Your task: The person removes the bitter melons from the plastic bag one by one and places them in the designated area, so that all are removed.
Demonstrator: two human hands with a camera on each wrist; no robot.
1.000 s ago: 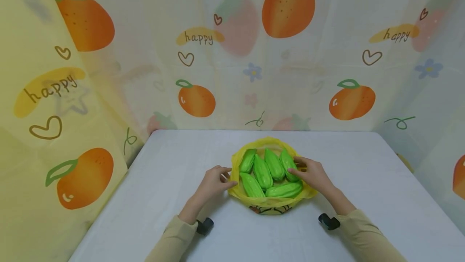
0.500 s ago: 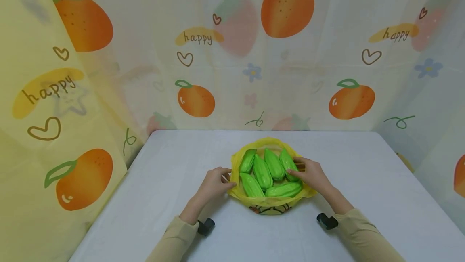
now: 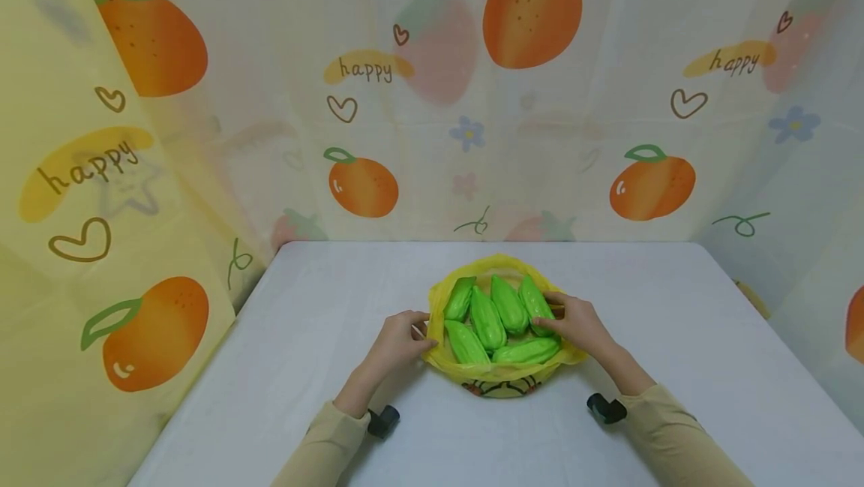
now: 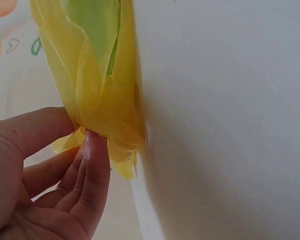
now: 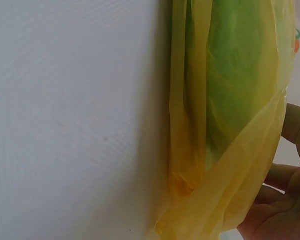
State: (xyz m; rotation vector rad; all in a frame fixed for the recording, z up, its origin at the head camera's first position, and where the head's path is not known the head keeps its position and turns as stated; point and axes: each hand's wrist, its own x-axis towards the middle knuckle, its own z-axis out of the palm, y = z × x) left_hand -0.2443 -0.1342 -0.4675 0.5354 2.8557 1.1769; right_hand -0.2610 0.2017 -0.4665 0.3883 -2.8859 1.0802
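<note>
Pinching mouth-up bag [image 3: 501, 374]: left hand [image 3: 397, 338] | right hand [image 3: 577, 322]: pinch unclear | front vegetable [image 3: 526, 351]: crosswise

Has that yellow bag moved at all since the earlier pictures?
No: measured against the far edge of the white table, the yellow bag shows no visible shift either way.

Head view forward-down; wrist views close, sharing yellow bag [image 3: 502, 373].

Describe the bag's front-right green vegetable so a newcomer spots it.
On the white table sits an open yellow bag. Inside, at its near right, one green vegetable lies crosswise; its five visible neighbours point more toward the table's far edge.
</note>
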